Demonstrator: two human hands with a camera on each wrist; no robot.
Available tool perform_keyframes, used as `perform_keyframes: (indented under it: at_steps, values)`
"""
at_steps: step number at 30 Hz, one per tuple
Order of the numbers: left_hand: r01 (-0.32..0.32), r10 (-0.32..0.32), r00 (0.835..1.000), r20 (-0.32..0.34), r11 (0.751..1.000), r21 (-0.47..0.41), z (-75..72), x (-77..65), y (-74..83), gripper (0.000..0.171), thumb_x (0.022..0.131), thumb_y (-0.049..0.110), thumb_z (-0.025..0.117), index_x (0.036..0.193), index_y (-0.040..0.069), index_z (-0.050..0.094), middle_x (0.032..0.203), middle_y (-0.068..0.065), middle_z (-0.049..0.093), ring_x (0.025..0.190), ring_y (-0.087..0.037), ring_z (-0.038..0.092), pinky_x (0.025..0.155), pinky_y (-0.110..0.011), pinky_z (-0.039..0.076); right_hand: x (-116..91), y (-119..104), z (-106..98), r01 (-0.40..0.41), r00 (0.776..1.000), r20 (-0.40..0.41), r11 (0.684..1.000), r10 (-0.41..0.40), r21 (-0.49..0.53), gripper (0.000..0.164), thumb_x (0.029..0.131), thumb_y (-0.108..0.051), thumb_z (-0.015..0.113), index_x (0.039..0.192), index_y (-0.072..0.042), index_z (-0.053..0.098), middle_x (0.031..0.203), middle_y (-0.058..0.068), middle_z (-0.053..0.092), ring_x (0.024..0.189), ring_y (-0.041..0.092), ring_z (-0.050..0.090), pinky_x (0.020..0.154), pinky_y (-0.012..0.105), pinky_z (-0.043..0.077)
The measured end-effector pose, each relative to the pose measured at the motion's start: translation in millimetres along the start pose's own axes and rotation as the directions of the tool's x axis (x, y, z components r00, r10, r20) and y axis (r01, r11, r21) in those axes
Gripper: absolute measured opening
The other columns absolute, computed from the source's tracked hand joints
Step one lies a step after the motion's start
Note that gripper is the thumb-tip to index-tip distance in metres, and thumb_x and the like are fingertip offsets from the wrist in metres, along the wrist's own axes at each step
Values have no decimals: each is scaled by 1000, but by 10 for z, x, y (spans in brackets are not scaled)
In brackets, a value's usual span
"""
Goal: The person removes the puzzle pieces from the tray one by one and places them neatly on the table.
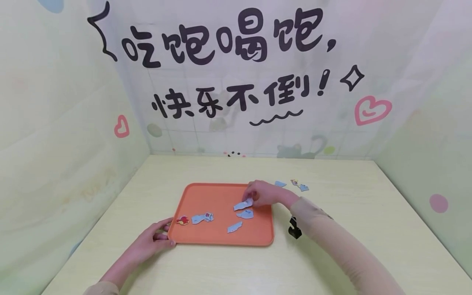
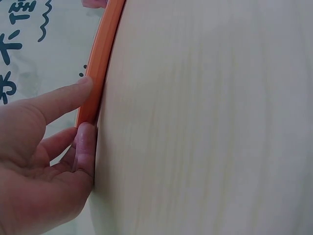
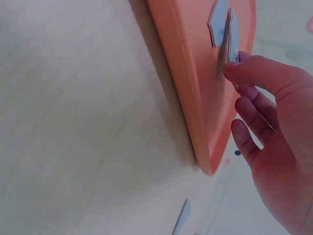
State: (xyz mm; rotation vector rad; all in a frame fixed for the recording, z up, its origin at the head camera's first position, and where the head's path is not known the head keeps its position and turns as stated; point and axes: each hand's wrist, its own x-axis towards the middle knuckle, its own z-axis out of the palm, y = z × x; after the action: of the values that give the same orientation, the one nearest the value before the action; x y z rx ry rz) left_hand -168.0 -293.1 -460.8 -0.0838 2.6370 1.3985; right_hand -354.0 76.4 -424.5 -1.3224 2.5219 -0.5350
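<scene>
An orange tray (image 1: 206, 239) lies on the table with several flat, light-blue, irregular cardboard pieces on it. My left hand (image 1: 153, 239) holds the tray's near left corner; in the left wrist view the thumb (image 2: 84, 88) lies against its side. Over the tray's right half, my right hand (image 1: 262, 192) pinches a light-blue cardboard piece (image 1: 243, 204) between thumb and finger, seen edge-on in the right wrist view. Just below it lie another blue piece (image 1: 245, 214) and a narrow piece (image 1: 234, 227). A red-and-yellow piece (image 1: 183, 220) and a printed blue piece (image 1: 200, 218) sit at the tray's left.
Beyond the tray's far right corner, a blue piece (image 1: 280, 184) and some printed pieces (image 1: 299, 185) lie on the table (image 1: 332, 176). A black object (image 1: 294, 228) shows under the right forearm. Printed cloth walls (image 1: 228, 139) enclose the table's back and sides.
</scene>
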Motion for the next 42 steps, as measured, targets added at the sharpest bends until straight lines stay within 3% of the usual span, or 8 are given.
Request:
perform_keyframes:
  at_steps: [9, 16, 19, 26, 32, 38, 42]
  values:
    - [13, -13, 1000, 2, 1000, 14, 1, 10, -3, 81, 84, 20, 79, 152, 8, 37, 132, -15, 50, 103, -18, 57, 78, -21, 50, -204, 184, -258, -16, 991, -130, 1000, 12, -27, 27, 85, -8, 73, 111, -15, 75, 103, 2, 65, 98, 22, 53, 86, 31, 41]
    - [18, -18, 1000, 0, 999, 32, 2, 18, 7, 81, 85, 20, 78, 152, 8, 36, 133, -14, 50, 105, -18, 57, 78, -22, 49, -428, 338, -456, -65, 972, -227, 998, 59, -17, 28, 82, -6, 72, 109, -15, 74, 103, 4, 64, 104, 30, 53, 88, 36, 40]
    - [22, -22, 1000, -2, 999, 34, 2, 15, 17, 81, 84, 20, 78, 152, 8, 36, 133, -14, 50, 105, -18, 57, 78, -21, 49, -544, 420, -527, -95, 956, -279, 995, 94, 7, 29, 82, -4, 71, 109, -14, 74, 104, 5, 64, 106, 31, 52, 91, 41, 41]
    - [27, -27, 1000, -3, 999, 37, 1, 11, 19, 81, 84, 21, 79, 152, 9, 36, 133, -14, 50, 105, -18, 57, 79, -22, 49, -839, 666, -651, -113, 910, -396, 993, 120, 41, 30, 80, 0, 70, 109, -9, 74, 104, 8, 67, 102, 33, 54, 83, 42, 45]
    - [22, -22, 1000, -1, 999, 32, 0, 11, 15, 81, 84, 21, 78, 153, 9, 36, 133, -14, 50, 105, -18, 57, 78, -22, 49, -1062, 878, -704, -164, 868, -463, 984, 180, 76, 30, 82, -1, 70, 111, -8, 73, 106, 11, 67, 99, 30, 56, 82, 41, 47]
    - [31, -31, 1000, -1, 999, 31, -4, 3, 28, 82, 84, 22, 79, 152, 10, 37, 132, -13, 49, 104, -18, 57, 78, -22, 49, -1259, 1078, -717, -206, 828, -511, 973, 231, 106, 32, 84, 1, 71, 115, -4, 72, 109, 16, 67, 101, 36, 56, 87, 53, 48]
    - [34, -34, 999, -2, 999, 28, -4, 1, 37, 82, 83, 23, 80, 152, 10, 37, 132, -13, 50, 104, -18, 57, 79, -22, 50, -1389, 1158, -704, -244, 804, -534, 964, 262, 107, 33, 84, 1, 70, 117, -3, 71, 105, 16, 66, 101, 35, 56, 88, 52, 47]
